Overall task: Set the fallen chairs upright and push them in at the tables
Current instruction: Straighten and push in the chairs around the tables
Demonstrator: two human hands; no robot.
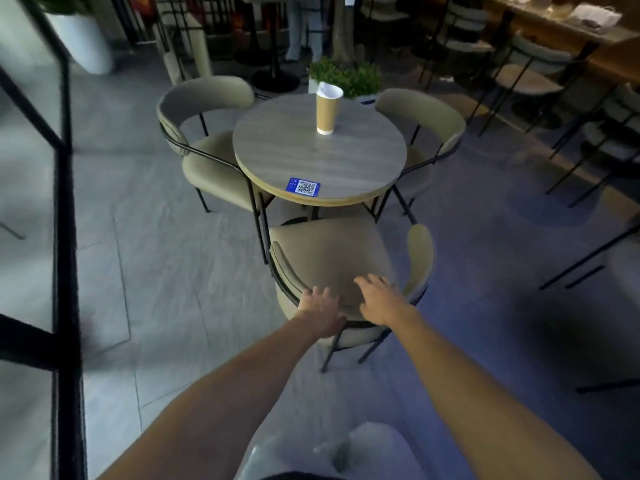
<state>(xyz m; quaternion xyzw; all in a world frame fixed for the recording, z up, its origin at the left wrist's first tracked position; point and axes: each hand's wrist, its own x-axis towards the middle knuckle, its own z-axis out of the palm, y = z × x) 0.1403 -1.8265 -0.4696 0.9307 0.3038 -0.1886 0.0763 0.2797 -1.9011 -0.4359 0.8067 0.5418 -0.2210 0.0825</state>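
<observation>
Got the left hand (pixel 320 313) and right hand (pixel 381 301) laid over the curved back of the near chair (pixel 332 258). Fingers spread and fairly straight, pressing more than gripping. Can't see the thumbs. Already standing on its legs, so the righting part looks done here, but only nosed up to the near edge of the round table (pixel 311 157), seat mostly out. Probably just needs a shove forward.

Further back, left chair (pixel 211 161) and right chair (pixel 429 133) upright and tucked under, with a paper cup (pixel 329 110) on top. Way off at far right, more chairs (pixel 530 74) by a long counter (pixel 554 26), seemingly upright but too dim to swear by. No fallen chair spotted from here, though can't rule out more outside the shot.
</observation>
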